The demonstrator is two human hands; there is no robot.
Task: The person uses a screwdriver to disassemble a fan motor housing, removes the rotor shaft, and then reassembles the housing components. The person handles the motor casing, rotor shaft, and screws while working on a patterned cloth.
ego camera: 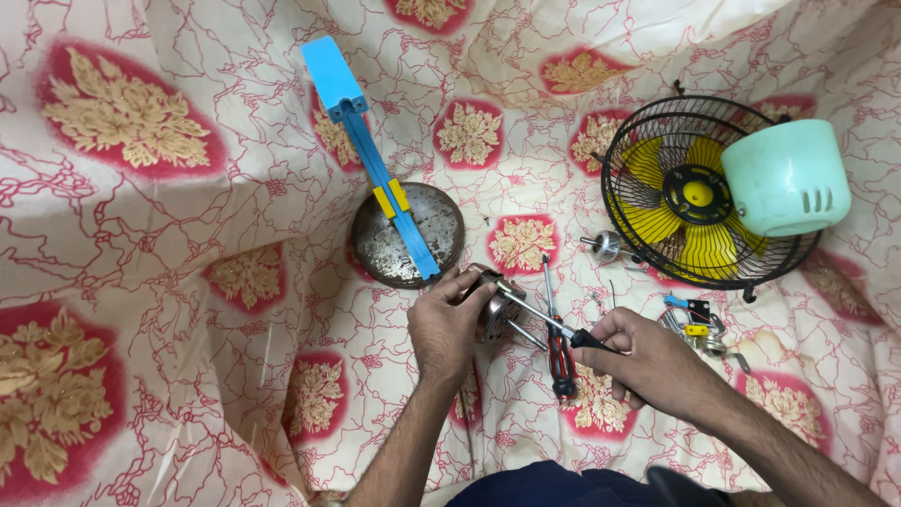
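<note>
Landmark: the round metal base plate [385,246], dull and spotted, lying on the patterned cloth [169,282] in cream and red.

Left hand [447,329]: just below and right of the plate; fingers curled and closed around a small metal motor body [490,305], which it holds off the cloth; the motor body sits just right of the plate's lower edge, close to it, though contact between the two cannot be told.

Right hand [648,361]: further right of the plate and lower; closed in a grip on the black handle of a screwdriver [549,320]; the steel shaft runs up and left from the fist, its tip meeting the motor body.

Second screwdriver [559,352], red and black handle: lying on the cloth between the two hands, shaft pointing up toward the top of the view; untouched.

Blue stand column [371,155], with yellow clips: rising from the plate's centre and leaning up and left toward the top of the view.

Fan guard [624,202], black wire, with yellow blades [699,244] inside: well to the right of the plate; a pale green motor cover [786,176] rests at its upper right.

Small parts: a metal rotor piece [605,247] between the plate and the guard, near the guard's lower left; a switch cluster [694,324] with blue and yellow pieces right of the right hand.
</note>
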